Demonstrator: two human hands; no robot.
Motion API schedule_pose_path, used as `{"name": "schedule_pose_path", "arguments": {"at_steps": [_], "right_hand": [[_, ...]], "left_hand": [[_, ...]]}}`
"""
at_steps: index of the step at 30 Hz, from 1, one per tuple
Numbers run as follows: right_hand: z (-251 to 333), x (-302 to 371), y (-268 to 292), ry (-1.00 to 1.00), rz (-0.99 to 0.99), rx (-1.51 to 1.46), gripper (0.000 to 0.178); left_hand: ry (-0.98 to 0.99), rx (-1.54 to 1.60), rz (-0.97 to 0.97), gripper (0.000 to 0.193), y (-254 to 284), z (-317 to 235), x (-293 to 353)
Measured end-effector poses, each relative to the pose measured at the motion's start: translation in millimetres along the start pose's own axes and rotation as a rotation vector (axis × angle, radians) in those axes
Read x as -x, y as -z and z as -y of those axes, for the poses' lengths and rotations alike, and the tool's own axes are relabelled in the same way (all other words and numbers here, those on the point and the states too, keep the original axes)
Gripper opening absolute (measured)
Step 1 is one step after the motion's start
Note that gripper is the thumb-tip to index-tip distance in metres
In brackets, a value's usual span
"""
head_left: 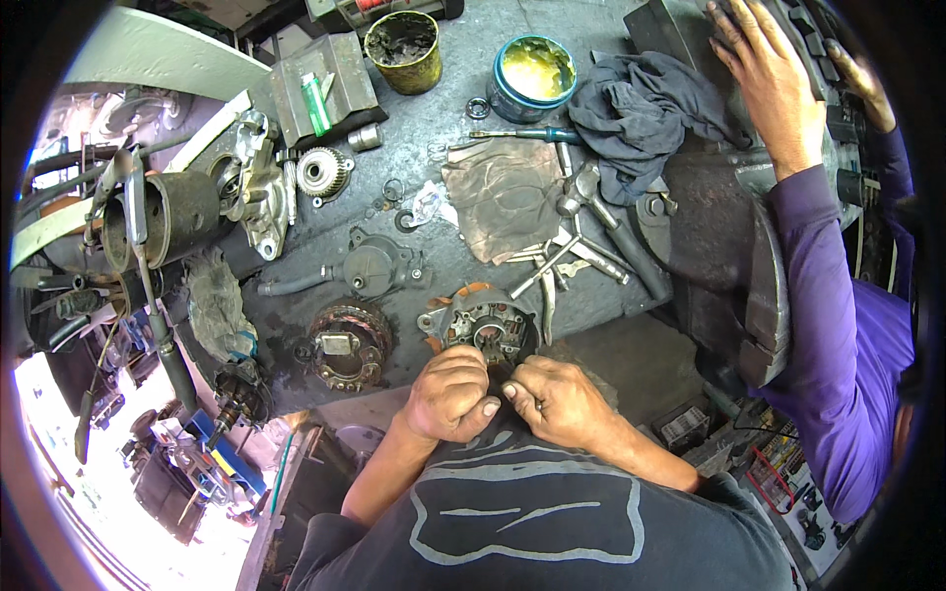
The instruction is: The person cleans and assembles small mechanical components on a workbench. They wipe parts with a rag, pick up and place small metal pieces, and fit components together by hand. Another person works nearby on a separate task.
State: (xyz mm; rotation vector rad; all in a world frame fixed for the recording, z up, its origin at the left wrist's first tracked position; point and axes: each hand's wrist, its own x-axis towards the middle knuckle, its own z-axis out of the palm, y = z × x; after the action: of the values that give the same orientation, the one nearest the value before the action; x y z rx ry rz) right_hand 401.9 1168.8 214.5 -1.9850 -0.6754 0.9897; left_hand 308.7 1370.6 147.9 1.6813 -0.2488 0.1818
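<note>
At the bench's near edge, my left hand (453,394) is closed in a fist with its thumb pointing inward. My right hand (562,400) is also closed, thumb and fingers pinched, close beside it. Between them is a small dark piece (500,372), mostly hidden by the fingers; its kind cannot be made out. Just beyond both hands lies a round alternator housing (512,320) with its inside facing up. Left of it sits a round part with copper-coloured windings (352,345). Farther back is a dark round pump-like part (374,266) with a short hose.
A hammer (588,197), wrenches (591,258), a blue-handled screwdriver (532,133) and a dark rag (645,113) lie beyond. Grease stands in a blue tub (532,106) and a yellow tub (406,79). At right, a purple-sleeved person's hand (774,84) rests on dark metal.
</note>
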Motion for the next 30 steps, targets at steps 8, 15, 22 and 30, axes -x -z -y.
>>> {"name": "schedule_pose_path", "arguments": {"at_steps": [8,15,22,30], "right_hand": [[1.7,-3.2,-6.0,0.067,-0.008,0.008,0.023],[8.0,1.3,-17.2,0.107,-0.051,0.053,0.023],[7.2,15.7,-18.2,0.074,-0.037,0.086,0.023],[10.2,13.5,-18.4,-0.071,0.019,0.019,0.022]], "left_hand": [[0.030,-0.008,-0.059,0.029,-0.9,0.0,8.4],[0.026,-0.140,-0.148,0.022,-7.0,-5.8,24.1],[0.066,-0.160,-0.199,0.029,-21.4,-7.8,34.0],[0.062,-0.154,-0.220,0.026,-21.2,-9.4,32.4]]}}
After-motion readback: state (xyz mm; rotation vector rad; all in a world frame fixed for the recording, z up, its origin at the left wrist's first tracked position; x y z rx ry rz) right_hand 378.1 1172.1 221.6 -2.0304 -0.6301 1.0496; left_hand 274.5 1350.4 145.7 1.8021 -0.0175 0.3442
